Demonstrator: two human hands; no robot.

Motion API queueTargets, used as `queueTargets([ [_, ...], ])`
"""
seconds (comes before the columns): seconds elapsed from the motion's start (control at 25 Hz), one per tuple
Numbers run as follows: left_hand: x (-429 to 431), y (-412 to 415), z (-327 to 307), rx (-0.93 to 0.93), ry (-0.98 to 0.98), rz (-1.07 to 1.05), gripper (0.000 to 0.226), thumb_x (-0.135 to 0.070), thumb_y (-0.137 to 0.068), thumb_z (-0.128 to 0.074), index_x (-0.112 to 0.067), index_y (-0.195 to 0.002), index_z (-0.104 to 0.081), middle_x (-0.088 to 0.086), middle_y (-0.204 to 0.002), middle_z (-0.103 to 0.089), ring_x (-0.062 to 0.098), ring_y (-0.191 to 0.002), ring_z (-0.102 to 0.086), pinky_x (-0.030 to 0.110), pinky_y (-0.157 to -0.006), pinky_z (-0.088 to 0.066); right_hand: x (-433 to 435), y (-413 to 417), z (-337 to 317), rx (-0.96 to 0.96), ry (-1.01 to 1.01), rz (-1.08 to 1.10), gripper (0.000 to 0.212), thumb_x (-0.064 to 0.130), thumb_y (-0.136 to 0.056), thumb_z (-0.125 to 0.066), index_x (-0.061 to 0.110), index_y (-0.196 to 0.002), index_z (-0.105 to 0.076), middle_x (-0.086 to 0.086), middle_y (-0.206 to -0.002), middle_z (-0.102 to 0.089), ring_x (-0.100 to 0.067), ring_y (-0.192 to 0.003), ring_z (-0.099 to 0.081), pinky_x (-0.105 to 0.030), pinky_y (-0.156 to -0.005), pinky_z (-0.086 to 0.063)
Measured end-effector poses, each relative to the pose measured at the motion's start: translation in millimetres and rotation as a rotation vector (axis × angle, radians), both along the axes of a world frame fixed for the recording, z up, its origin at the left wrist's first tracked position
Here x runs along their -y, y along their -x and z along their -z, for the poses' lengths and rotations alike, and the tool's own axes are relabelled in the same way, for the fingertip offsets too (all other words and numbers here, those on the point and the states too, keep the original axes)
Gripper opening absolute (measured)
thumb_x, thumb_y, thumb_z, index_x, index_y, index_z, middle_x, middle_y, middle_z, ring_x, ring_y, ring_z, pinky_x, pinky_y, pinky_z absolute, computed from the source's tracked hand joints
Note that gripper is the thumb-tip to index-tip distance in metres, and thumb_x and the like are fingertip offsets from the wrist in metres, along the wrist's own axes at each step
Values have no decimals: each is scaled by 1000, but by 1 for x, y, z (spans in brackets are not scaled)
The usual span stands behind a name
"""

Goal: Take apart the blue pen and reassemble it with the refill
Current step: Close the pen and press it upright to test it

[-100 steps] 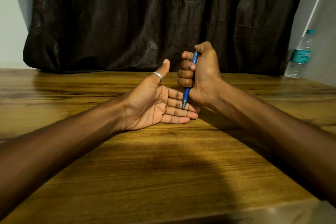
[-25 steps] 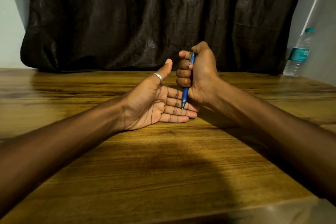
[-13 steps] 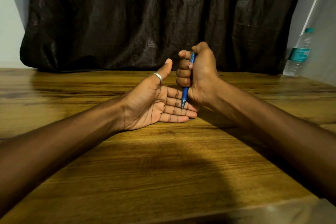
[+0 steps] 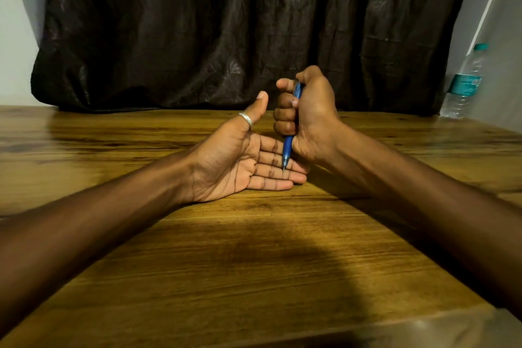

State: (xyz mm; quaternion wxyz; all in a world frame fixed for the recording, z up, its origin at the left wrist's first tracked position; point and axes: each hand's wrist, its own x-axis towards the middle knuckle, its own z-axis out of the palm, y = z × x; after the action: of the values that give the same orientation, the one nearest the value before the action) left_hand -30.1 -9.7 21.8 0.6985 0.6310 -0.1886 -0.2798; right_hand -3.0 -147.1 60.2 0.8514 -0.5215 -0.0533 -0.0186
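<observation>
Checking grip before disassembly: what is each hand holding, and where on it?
Right hand fists the blue pen around its upper barrel, tip down. Left hand lies open, holding nothing.

The right hand [image 4: 308, 118] hides the blue pen [image 4: 287, 150] barrel's middle.

Wooden table [image 4: 254, 277] – left hand [image 4: 240, 161]; bottle [image 4: 463, 85]

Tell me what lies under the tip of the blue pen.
Under the blue plastic pen tip lie the open left hand's fingers, palm up on the wooden table. The closed right hand covers the pen's upper barrel; tip contact is unclear.
</observation>
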Motion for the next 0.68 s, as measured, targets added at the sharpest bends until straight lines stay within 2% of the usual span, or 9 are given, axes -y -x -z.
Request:
queueTargets([
  [0.68, 1, 1, -1, -2, -4, -11, 107, -83, -85, -29, 10, -131, -54, 31, -123, -67, 36, -118, -66, 42, -103, -50, 0, 5, -1, 6, 27, 14, 36, 37, -100, -31, 13, -83, -53, 7, -48, -30, -7, -38, -22, -18, -38, -16],
])
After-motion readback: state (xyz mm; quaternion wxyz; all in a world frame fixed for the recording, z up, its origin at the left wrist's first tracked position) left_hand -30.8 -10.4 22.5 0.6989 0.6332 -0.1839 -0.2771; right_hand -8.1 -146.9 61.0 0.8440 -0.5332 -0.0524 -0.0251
